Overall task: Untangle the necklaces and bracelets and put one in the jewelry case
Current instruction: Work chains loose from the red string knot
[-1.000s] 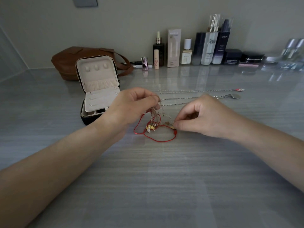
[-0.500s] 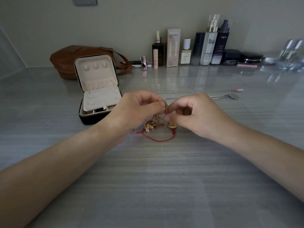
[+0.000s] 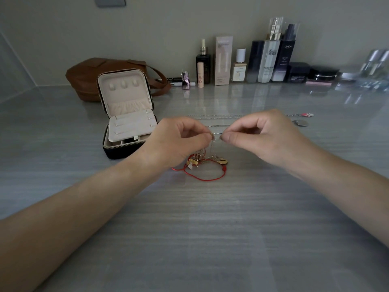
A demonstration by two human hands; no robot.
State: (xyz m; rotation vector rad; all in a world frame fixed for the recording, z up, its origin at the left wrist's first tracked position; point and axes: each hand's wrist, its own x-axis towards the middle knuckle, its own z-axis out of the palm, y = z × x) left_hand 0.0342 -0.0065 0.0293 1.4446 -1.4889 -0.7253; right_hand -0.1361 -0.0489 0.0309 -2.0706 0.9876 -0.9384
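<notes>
Head view: at frame centre the left hand [image 3: 179,140] and right hand [image 3: 260,135] each pinch a thin silver chain [image 3: 216,134] between curled fingers, tips nearly meeting. Below them the tangle [image 3: 202,164] of red cord and gold charms rests on the bench [image 3: 210,228]. Left of centre, the jewelry case [image 3: 126,95] stands open.

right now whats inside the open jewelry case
The jewelry case shows a cream lid pouch, three snap tabs and a strap panel; no jewelry visible. The panel covers most compartments beneath.
</notes>
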